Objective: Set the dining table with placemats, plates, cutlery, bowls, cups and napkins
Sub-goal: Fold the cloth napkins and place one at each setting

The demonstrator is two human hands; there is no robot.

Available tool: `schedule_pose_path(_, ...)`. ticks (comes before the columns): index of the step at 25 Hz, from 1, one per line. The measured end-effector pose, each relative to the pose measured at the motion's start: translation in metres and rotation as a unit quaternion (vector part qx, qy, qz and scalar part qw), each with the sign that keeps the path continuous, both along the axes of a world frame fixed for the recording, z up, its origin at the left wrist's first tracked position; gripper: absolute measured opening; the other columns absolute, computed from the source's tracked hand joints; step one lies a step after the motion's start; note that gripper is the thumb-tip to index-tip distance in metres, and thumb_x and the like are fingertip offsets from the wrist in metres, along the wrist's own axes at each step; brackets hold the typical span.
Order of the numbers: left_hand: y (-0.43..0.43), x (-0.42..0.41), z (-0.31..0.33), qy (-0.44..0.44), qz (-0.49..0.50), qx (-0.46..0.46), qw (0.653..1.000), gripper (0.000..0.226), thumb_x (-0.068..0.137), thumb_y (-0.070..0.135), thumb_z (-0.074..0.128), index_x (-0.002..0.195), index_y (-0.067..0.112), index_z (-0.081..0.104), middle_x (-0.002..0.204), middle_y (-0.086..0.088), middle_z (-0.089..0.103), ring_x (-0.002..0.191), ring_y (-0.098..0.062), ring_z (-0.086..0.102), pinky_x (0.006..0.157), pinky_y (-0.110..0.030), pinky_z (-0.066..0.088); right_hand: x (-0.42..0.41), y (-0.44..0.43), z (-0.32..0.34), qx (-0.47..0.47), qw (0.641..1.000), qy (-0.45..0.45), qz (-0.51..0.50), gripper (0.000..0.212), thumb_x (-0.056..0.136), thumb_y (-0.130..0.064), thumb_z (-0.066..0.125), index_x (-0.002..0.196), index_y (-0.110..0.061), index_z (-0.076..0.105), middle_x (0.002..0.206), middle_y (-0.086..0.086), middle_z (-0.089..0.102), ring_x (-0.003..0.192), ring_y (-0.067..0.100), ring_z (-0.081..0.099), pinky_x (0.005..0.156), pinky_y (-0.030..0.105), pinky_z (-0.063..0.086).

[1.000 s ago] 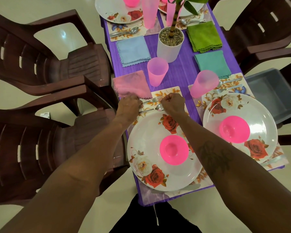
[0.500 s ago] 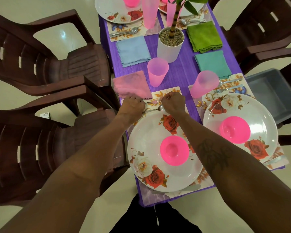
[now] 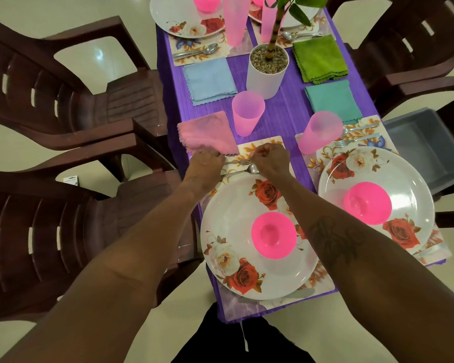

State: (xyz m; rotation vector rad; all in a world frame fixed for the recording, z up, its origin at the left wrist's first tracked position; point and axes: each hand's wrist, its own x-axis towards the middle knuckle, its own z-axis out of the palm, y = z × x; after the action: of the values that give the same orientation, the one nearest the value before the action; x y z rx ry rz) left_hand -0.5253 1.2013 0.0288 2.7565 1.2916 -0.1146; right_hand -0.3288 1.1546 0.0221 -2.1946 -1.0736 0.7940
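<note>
No text, brand, number or sign can be read anywhere in this view. A small white packet (image 3: 71, 180) lying on the floor between the two chairs on the left carries a dark band that may be print (too small and blurred to make out). The dark tattoo (image 3: 333, 238) on the right forearm shows only as a pattern, with no letters that can be told.

We get soft even light; glare on glossy cream floor (image 3: 99, 52) and white rose-patterned plate (image 3: 414, 184); fisheye-bent edges.
</note>
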Motion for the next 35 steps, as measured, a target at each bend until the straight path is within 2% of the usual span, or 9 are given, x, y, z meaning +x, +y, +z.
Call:
schedule_pose_path(5,-0.004,-0.004,0.001,0.073,-0.056,0.035,0.995,0.033,0.100,0.033,0.056,0.123,0.011,0.067,0.120,-0.009,0.069,0.107,-0.026,0.065,0.090,-0.040,0.055,-0.003,0.002,0.001,0.011,1.000,-0.004,-0.002,0.020,0.087,-0.016,0.075,0.106,-0.011,0.079,0.099,0.002,0.079,0.091,0.015,0.072,0.097,0.034,0.057)
schedule_pose_path(13,-0.004,-0.006,0.008,0.088,-0.080,0.033,0.992,0.033,0.099,0.031,0.060,0.124,0.012,0.068,0.122,-0.011,0.069,0.108,-0.028,0.065,0.088,-0.040,0.054,-0.005,-0.003,0.001,0.029,0.999,0.018,-0.015,0.018,0.089,-0.013,0.073,0.107,-0.011,0.079,0.099,0.002,0.078,0.091,0.013,0.071,0.096,0.031,0.056)
schedule_pose_path(20,-0.007,-0.004,0.010,0.101,-0.077,0.052,0.991,0.017,0.095,0.026,0.068,0.102,0.011,0.074,0.095,-0.008,0.072,0.085,-0.026,0.066,0.067,-0.036,0.054,-0.003,-0.006,0.002,0.029,0.999,0.030,-0.022,0.023,0.091,-0.014,0.073,0.114,-0.011,0.076,0.106,0.002,0.077,0.095,0.012,0.070,0.094,0.028,0.056)
schedule_pose_path(23,-0.007,-0.002,0.007,0.084,-0.064,0.044,0.993,0.018,0.097,0.026,0.066,0.104,0.011,0.073,0.099,-0.009,0.071,0.089,-0.026,0.067,0.071,-0.037,0.055,-0.003,-0.008,0.002,0.031,0.998,0.035,-0.030,0.024,0.093,-0.014,0.071,0.115,-0.011,0.076,0.108,0.002,0.076,0.097,0.014,0.070,0.093,0.026,0.055)
schedule_pose_path(26,-0.008,-0.001,0.006,0.059,-0.048,0.031,0.997,0.027,0.097,0.028,0.067,0.116,0.009,0.071,0.110,-0.010,0.071,0.099,-0.027,0.066,0.083,-0.038,0.056,-0.002,-0.009,0.001,0.029,0.998,0.035,-0.043,0.023,0.092,-0.009,0.069,0.115,-0.010,0.075,0.107,0.001,0.075,0.096,0.012,0.068,0.090,0.024,0.053)
schedule_pose_path(31,-0.010,-0.009,0.008,0.019,-0.021,0.007,1.000,0.031,0.098,0.021,0.063,0.128,0.013,0.066,0.127,-0.009,0.068,0.114,-0.026,0.064,0.092,-0.039,0.055,0.000,-0.013,-0.001,0.023,0.999,0.008,-0.045,0.009,0.091,-0.006,0.064,0.087,-0.004,0.072,0.083,0.005,0.072,0.081,0.014,0.067,0.078,0.027,0.059)
schedule_pose_path(35,-0.018,-0.007,0.008,-0.026,0.018,-0.012,0.999,0.038,0.096,0.020,0.067,0.133,0.013,0.065,0.133,-0.008,0.066,0.122,-0.026,0.061,0.100,-0.039,0.052,0.003,-0.017,-0.002,0.026,0.999,0.009,-0.031,0.008,0.089,-0.008,0.065,0.088,-0.006,0.073,0.081,0.002,0.072,0.079,0.012,0.066,0.079,0.025,0.057)
